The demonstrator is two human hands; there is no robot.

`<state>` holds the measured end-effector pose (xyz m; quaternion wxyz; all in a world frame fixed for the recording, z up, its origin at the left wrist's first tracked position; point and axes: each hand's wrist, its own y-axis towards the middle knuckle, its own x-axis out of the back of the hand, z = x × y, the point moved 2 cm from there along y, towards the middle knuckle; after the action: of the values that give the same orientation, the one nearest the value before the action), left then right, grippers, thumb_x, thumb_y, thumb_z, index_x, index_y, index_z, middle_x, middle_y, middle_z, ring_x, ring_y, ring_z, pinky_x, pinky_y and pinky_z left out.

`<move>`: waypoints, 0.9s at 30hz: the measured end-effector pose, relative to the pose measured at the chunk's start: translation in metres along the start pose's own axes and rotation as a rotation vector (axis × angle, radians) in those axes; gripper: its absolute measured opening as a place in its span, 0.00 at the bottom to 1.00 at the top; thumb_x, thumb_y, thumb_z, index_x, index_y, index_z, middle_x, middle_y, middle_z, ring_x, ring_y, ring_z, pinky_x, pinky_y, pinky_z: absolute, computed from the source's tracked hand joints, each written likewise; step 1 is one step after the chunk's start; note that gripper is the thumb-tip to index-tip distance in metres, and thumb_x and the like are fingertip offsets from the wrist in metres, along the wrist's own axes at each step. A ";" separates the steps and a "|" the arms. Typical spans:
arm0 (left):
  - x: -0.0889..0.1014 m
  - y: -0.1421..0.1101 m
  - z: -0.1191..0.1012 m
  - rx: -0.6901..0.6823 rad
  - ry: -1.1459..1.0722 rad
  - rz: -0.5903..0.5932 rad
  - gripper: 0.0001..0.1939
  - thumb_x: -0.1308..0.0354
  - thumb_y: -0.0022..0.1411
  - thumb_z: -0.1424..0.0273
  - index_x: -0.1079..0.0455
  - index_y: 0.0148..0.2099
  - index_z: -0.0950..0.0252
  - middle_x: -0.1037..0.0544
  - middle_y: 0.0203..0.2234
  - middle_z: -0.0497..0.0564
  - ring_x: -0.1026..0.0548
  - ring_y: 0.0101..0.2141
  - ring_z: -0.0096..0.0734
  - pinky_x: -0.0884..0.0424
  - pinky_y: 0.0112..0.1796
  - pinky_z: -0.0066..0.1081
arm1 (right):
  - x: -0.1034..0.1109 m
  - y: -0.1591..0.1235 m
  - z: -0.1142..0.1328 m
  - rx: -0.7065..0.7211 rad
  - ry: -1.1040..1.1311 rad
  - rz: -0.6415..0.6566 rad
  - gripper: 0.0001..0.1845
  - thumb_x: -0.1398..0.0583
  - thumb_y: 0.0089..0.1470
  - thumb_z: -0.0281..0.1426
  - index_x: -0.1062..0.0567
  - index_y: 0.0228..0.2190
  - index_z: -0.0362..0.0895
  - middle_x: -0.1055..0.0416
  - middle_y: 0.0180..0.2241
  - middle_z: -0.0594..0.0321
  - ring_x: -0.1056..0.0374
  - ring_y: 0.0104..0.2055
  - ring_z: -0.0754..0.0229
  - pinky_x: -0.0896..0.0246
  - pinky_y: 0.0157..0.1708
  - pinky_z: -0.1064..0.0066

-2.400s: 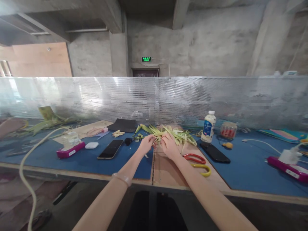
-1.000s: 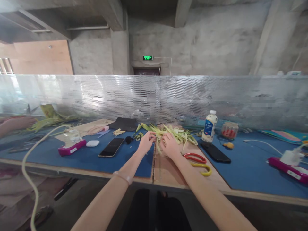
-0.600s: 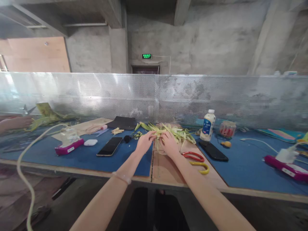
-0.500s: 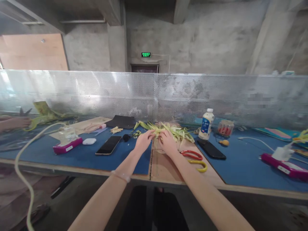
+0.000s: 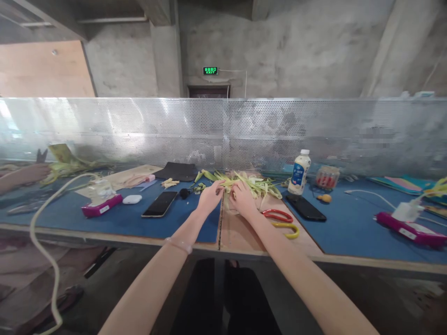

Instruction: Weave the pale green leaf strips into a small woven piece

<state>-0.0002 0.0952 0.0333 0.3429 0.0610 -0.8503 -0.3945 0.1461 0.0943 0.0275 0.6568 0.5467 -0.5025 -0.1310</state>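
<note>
A loose pile of pale green leaf strips lies at the back of a light board on the table. At its near left edge, my left hand is closed, with fingertips and thumb pinched on the strips. My right hand is beside it, only a small gap apart, its fingers curled into the same strips. The exact pieces between the fingers are too small to tell. Just right of my right forearm are a red handle loop and a yellow handle loop, apparently of scissors partly hidden by the arm.
A phone and white case lie left; a second phone and bottle stand right. Purple power strips are on both sides. A perforated metal screen runs behind. Another person's hand shows far left.
The view has tipped slightly downward, so everything sits a little higher. My hands stay at the leaf strips with small finger movements. The other person's hand at far left has moved slightly right.
</note>
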 end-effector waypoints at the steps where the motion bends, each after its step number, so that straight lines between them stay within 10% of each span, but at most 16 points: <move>1: 0.000 0.000 -0.001 -0.005 0.000 -0.010 0.17 0.48 0.59 0.72 0.36 0.51 0.59 0.21 0.34 0.47 0.24 0.35 0.30 0.32 0.37 0.27 | 0.000 0.000 0.000 -0.001 0.002 -0.002 0.04 0.46 0.49 0.23 0.32 0.28 0.42 0.36 0.35 0.55 0.42 0.40 0.52 0.43 0.44 0.60; 15: -0.013 0.004 0.019 0.072 -0.395 0.016 0.15 0.49 0.59 0.69 0.37 0.50 0.64 0.24 0.34 0.52 0.24 0.32 0.29 0.27 0.31 0.27 | -0.002 -0.003 -0.004 0.020 0.046 -0.028 0.06 0.48 0.54 0.26 0.31 0.29 0.43 0.36 0.34 0.56 0.40 0.41 0.53 0.42 0.44 0.60; 27: -0.008 0.002 0.015 -0.087 0.245 -0.009 0.09 0.47 0.59 0.69 0.27 0.32 0.64 0.28 0.29 0.51 0.31 0.36 0.33 0.37 0.41 0.32 | -0.006 -0.003 -0.011 -0.289 0.332 -0.076 0.05 0.48 0.52 0.30 0.32 0.28 0.44 0.32 0.27 0.61 0.35 0.32 0.58 0.40 0.37 0.66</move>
<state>-0.0031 0.1091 0.0240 0.4447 0.0976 -0.7840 -0.4220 0.1531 0.1036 0.0227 0.7966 0.4795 -0.3425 -0.1348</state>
